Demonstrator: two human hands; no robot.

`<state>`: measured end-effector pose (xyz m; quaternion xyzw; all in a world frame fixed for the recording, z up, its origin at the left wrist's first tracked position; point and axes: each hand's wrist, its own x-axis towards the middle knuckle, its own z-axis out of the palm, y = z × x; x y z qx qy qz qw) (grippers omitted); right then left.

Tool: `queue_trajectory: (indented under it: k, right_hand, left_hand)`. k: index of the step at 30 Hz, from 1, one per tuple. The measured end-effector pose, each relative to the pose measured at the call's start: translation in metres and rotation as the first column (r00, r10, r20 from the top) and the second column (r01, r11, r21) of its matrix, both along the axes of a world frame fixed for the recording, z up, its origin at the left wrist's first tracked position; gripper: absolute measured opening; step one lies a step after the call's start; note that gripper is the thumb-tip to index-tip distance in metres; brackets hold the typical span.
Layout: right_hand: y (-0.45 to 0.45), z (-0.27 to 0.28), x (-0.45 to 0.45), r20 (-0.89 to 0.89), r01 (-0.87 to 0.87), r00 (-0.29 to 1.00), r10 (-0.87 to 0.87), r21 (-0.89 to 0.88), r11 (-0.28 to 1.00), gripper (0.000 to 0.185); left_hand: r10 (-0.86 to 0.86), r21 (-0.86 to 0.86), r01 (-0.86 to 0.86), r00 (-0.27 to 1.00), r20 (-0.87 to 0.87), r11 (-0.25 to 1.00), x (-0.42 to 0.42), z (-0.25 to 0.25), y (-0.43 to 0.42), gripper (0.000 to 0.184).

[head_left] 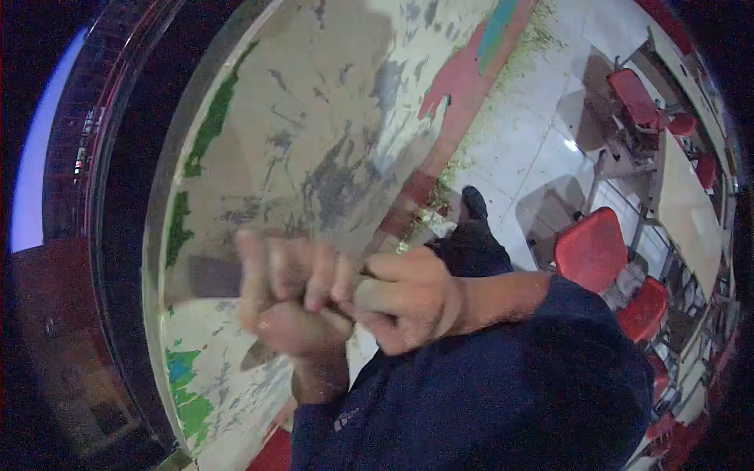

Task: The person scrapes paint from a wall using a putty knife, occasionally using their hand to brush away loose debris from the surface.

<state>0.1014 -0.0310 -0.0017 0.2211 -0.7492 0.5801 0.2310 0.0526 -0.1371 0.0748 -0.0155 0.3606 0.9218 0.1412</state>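
My left hand [298,294] is at the centre-left, blurred by motion. One finger sticks up while the others curl toward the palm. Right against it is my right hand [404,302], closed in a fist, its knuckles touching or overlapping the left hand's curled fingers. Whether anything small is held between them is hidden. Both hands hover over a worn, peeling surface [314,188] with white, grey, green and red paint patches. A dark rectangular patch [216,277] shows just left of the hands; I cannot tell what it is.
White floor tiles [510,145] lie to the right, with yellowish-green scraps [534,39] along the surface's red edge. A dark shoe [473,202] stands near them. Red chairs [593,250] and a pale tabletop [691,216] occupy the right side. A dark raised rim [129,196] borders the left.
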Motion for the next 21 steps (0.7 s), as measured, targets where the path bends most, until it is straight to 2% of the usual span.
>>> queue_trajectory:
  k: [2, 5, 6, 9, 10, 13, 15, 16, 17, 20, 21]
  right_hand:
    - [-0.007, 0.011, -0.012, -0.056, 0.011, 0.998, -0.014, -0.053, 0.999, 0.014]
    - [-0.011, 0.012, -0.003, -0.051, 0.029, 0.998, -0.035, -0.113, 0.993, 0.014]
    - [-0.009, 0.009, 0.002, -0.032, 0.046, 0.998, -0.051, -0.118, 0.992, 0.014]
    - [-0.005, -0.004, 0.002, -0.021, 0.011, 1.000, -0.012, -0.069, 0.998, 0.014]
    - [-0.005, 0.004, -0.006, -0.064, 0.013, 0.998, -0.017, -0.057, 0.998, 0.015]
    - [-0.008, 0.010, -0.012, -0.071, -0.021, 0.997, 0.015, -0.090, 0.996, 0.016]
    - [0.000, -0.003, -0.001, -0.028, -0.052, 0.998, 0.050, -0.055, 0.997, 0.017]
    - [-0.001, -0.007, 0.001, 0.033, 0.003, 0.999, -0.001, -0.070, 0.998, 0.017]
    - [0.001, -0.011, 0.000, 0.002, -0.009, 1.000, 0.009, -0.038, 0.999, 0.016]
    - [0.000, 0.004, -0.007, -0.072, 0.015, 0.997, -0.011, 0.050, 0.999, 0.016]
    - [-0.002, 0.009, -0.005, -0.073, 0.021, 0.997, -0.020, 0.016, 1.000, 0.016]
  left_hand:
    - [0.047, 0.179, -0.054, 0.998, 0.046, 0.982, -0.004, 0.017, 0.005, 0.048]
    - [0.094, 0.047, -0.095, 0.995, 0.021, 0.994, 0.005, 0.012, 0.004, 0.048]
    - [-0.008, -0.077, 0.011, 0.999, 0.037, 0.997, 0.005, 0.006, 0.004, 0.049]
    - [0.069, 0.015, -0.070, 0.996, 0.062, 0.997, 0.001, -0.001, 0.008, 0.049]
    - [-0.073, 0.167, 0.108, 0.976, -0.205, 0.980, -0.004, -0.007, 0.001, 0.034]
    - [-0.013, 0.130, 0.012, 1.000, 0.002, 0.991, -0.002, 0.009, 0.002, 0.044]
    - [0.000, 0.033, -0.002, 0.998, 0.062, 0.999, -0.005, 0.011, 0.002, 0.048]
    - [0.006, -0.032, -0.004, 0.998, 0.067, 0.999, -0.003, 0.001, 0.006, 0.048]
    - [0.013, -0.094, -0.006, 0.997, 0.080, 0.996, -0.001, -0.006, 0.009, 0.048]
    - [-0.057, 0.152, 0.056, 0.998, 0.003, 0.987, -0.008, 0.007, 0.006, 0.048]
    - [-0.071, 0.227, 0.070, 0.997, -0.005, 0.971, -0.010, 0.013, 0.002, 0.048]
